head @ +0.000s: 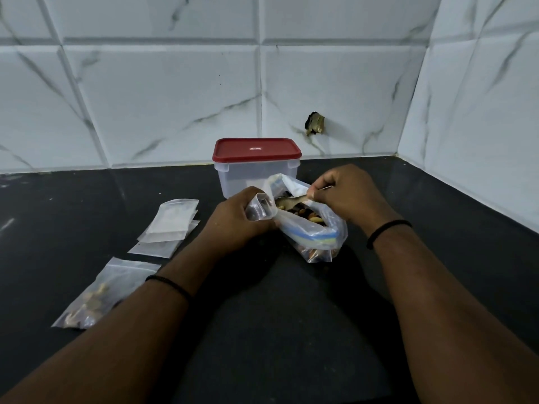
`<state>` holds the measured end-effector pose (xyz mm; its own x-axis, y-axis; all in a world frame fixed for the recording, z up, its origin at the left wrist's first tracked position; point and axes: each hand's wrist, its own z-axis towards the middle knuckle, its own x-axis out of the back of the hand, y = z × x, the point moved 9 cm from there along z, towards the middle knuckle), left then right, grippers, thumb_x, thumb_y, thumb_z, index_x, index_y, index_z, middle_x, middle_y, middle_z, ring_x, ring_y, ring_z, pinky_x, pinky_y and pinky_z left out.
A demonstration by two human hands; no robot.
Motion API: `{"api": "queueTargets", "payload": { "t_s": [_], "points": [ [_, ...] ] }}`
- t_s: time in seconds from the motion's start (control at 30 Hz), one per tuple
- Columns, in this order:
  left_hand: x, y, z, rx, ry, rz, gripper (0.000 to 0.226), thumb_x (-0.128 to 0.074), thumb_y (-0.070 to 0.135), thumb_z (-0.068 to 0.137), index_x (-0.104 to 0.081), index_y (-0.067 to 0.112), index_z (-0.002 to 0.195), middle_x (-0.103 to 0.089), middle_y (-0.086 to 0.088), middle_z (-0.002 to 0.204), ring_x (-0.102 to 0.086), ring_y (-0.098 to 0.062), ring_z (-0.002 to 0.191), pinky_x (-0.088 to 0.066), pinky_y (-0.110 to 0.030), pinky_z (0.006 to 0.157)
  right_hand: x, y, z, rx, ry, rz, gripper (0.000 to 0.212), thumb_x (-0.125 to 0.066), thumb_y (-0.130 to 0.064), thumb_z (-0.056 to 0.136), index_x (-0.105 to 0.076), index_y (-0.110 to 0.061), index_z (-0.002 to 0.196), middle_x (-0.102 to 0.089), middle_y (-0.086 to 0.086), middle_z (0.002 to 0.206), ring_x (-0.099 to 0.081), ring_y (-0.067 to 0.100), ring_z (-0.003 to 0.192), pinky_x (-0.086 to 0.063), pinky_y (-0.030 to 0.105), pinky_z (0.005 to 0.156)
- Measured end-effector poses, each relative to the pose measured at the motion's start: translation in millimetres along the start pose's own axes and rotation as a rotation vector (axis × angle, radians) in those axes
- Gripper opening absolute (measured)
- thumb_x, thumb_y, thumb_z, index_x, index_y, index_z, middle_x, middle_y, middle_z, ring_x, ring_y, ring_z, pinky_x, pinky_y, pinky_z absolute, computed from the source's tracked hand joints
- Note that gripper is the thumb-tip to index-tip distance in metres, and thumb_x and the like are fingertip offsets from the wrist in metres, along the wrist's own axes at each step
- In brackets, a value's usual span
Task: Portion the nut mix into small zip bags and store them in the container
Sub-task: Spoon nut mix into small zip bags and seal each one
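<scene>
Between my two hands, the big bag of nut mix (313, 228) sits slumped on the dark desk (437, 258), mouth turned up so I can reach in. My right hand (344, 196) has its fingers (316, 191) pinched on the handle of a spoon (288, 201), whose bowl lies just inside the bag's mouth, over the nuts. My left hand (233, 221) curls its fingers round a small zip bag (261, 207) and holds its mouth wide open, right against the big bag's rim, I judge so that a spoonful has almost no gap to cross.

Just beyond the fingers stands the container (256, 170) with its red lid (256, 150) still on; it must come off before anything is stored. Left of my left hand lie empty zip bags (172, 223), and nearer to me a filled bag (99, 295). The wall (481, 112) closes in on the right, so free desk lies mostly towards me and to the left.
</scene>
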<state>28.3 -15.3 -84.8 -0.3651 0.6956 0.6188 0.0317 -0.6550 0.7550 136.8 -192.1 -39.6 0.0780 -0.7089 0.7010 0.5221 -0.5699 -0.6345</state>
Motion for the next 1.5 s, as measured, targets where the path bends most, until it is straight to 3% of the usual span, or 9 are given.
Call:
{"api": "queueTargets", "payload": {
  "t_s": [0.23, 0.37, 0.47, 0.57, 0.77, 1.03, 1.2, 1.33, 1.5],
  "points": [
    [-2.6, -1.6, -0.2, 0.015, -0.022, -0.059, 0.045, -0.079, 0.042, 0.079, -0.052, 0.042, 0.114, -0.059, 0.019, 0.101, -0.062, -0.008, 0.088, -0.049, -0.020, 0.070, -13.0, 17.2, -0.7, -0.180, 0.016, 0.128, 0.008, -0.073, -0.015, 0.080, -0.079, -0.010, 0.083, -0.074, 0.007, 0.080, -0.070, 0.020, 0.082, -0.060, 0.037, 0.079],
    [-1.5, -4.0, -0.2, 0.015, -0.018, -0.092, 0.046, -0.079, 0.041, 0.080, -0.056, 0.035, 0.120, -0.063, 0.010, 0.116, -0.063, -0.012, 0.098, -0.054, -0.027, 0.082, -10.9, 26.7, 2.1, -0.262, 0.057, 0.171, 0.008, -0.072, -0.015, 0.073, -0.076, -0.008, 0.073, -0.073, 0.010, 0.072, -0.072, 0.026, 0.077, -0.061, 0.045, 0.077],
    [-1.8, -0.3, -3.4, 0.007, -0.023, -0.164, 0.045, -0.078, 0.036, 0.082, -0.057, 0.031, 0.121, -0.064, 0.010, 0.117, -0.062, -0.010, 0.104, -0.051, -0.023, 0.085, -9.8, 27.1, 3.6, -0.257, 0.047, 0.073, 0.011, -0.070, -0.018, 0.077, -0.077, -0.010, 0.079, -0.073, 0.008, 0.074, -0.070, 0.025, 0.078, -0.060, 0.038, 0.073],
    [-1.7, 5.0, -6.1, 0.001, -0.030, -0.215, 0.037, -0.077, 0.029, 0.085, -0.058, 0.030, 0.116, -0.062, 0.015, 0.109, -0.060, -0.002, 0.098, -0.046, -0.008, 0.071, -17.7, 16.3, 2.1, -0.202, 0.004, -0.001, 0.012, -0.067, -0.018, 0.079, -0.075, -0.009, 0.077, -0.069, 0.007, 0.071, -0.067, 0.024, 0.073, -0.051, 0.030, 0.061],
    [-0.5, 4.6, -6.8, -0.001, -0.007, -0.282, 0.031, -0.076, 0.022, 0.085, -0.060, 0.028, 0.111, -0.064, 0.015, 0.106, -0.062, 0.001, 0.094, -0.046, -0.003, 0.061, -0.3, 33.7, 2.4, -0.314, 0.105, 0.169, 0.009, -0.071, -0.015, 0.074, -0.074, -0.008, 0.071, -0.070, 0.009, 0.070, -0.067, 0.023, 0.071, -0.056, 0.037, 0.065],
    [15.8, 3.9, -9.5, -0.015, 0.135, -0.228, 0.044, -0.081, 0.027, 0.081, -0.058, 0.030, 0.118, -0.063, 0.014, 0.107, -0.061, -0.008, 0.099, -0.047, -0.019, 0.075, 17.0, 26.8, -3.4, -0.254, 0.219, 0.192, 0.025, -0.062, -0.020, 0.082, -0.068, 0.003, 0.073, -0.063, 0.019, 0.069, -0.054, 0.023, 0.059, -0.046, 0.038, 0.058],
    [27.6, -3.0, -9.7, 0.046, 0.221, -0.150, 0.048, -0.083, 0.034, 0.077, -0.055, 0.033, 0.116, -0.062, 0.009, 0.110, -0.060, -0.009, 0.092, -0.045, -0.018, 0.068, 28.3, 11.5, -12.5, -0.215, 0.312, 0.306, 0.029, -0.062, -0.026, 0.082, -0.058, -0.004, 0.062, -0.042, 0.003, 0.051, -0.039, 0.017, 0.051, -0.034, 0.031, 0.053],
    [24.8, -1.9, -9.7, 0.043, 0.202, -0.129, 0.048, -0.082, 0.036, 0.078, -0.054, 0.033, 0.116, -0.059, 0.012, 0.105, -0.057, -0.004, 0.086, -0.042, -0.015, 0.064, 29.0, -19.3, -19.2, -0.041, 0.295, 0.287, 0.028, -0.062, -0.024, 0.085, -0.067, 0.002, 0.077, -0.055, 0.016, 0.065, -0.044, 0.013, 0.057, -0.040, 0.025, 0.053],
    [21.6, -0.4, -9.7, 0.042, 0.184, -0.142, 0.048, -0.083, 0.037, 0.078, -0.057, 0.032, 0.119, -0.062, 0.011, 0.100, -0.059, -0.007, 0.085, -0.044, -0.017, 0.063, 14.3, -49.0, -27.9, 0.121, 0.232, 0.203, 0.014, -0.065, -0.021, 0.087, -0.073, -0.012, 0.079, -0.068, -0.004, 0.072, -0.058, 0.007, 0.061, -0.043, 0.013, 0.053]
  ]
}}
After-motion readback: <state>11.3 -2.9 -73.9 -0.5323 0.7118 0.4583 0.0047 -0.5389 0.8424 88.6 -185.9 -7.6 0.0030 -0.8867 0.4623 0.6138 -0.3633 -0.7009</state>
